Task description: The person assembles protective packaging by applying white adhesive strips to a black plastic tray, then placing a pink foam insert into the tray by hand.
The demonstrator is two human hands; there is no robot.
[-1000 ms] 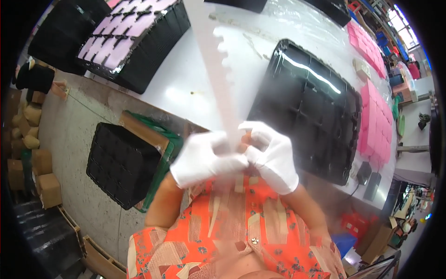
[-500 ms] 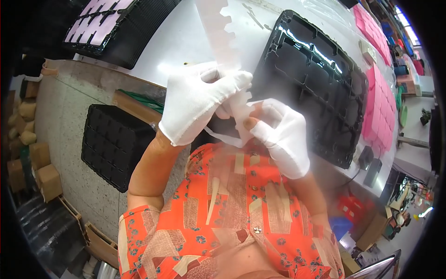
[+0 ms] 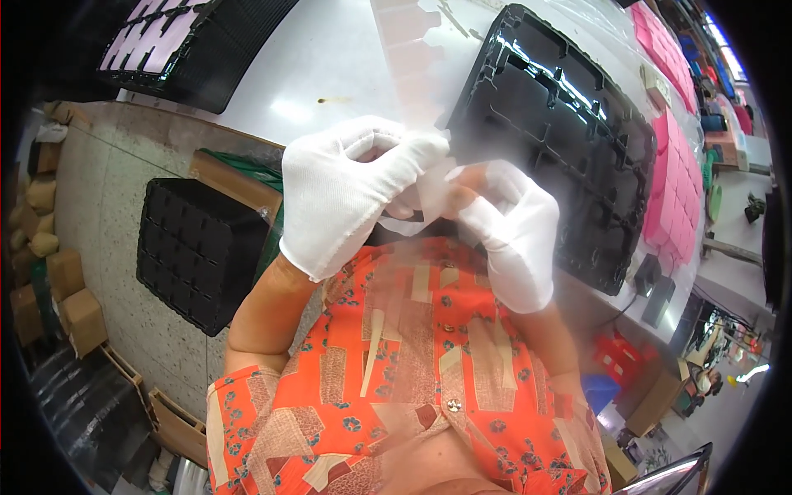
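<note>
In front of my chest I hold a translucent whitish strip (image 3: 406, 78) with a notched right edge. Its upper part stretches away over the white table, and a short end shows below my fingers. My left hand (image 3: 334, 190), in a white glove, is closed on the strip, thumb pressed on top. My right hand (image 3: 524, 235), gloved with bare thumb and fingertip showing, pinches the strip's lower part just right of the left. Beyond my right hand lies a large glossy black compartment tray (image 3: 536, 157).
A black tray stack with pale pink pieces (image 3: 161, 37) stands at the table's far left. Pink trays (image 3: 672, 190) line the right side, near small black blocks (image 3: 657, 301). Another black tray stack (image 3: 194, 256) sits lower left, with cardboard boxes (image 3: 82, 322) beyond. The white table (image 3: 293, 70) shows a brown mark.
My right hand has shifted slightly right, and less of the strip shows between and below my hands. The dangling loop under my left hand looks shorter. The view has shifted a little.
</note>
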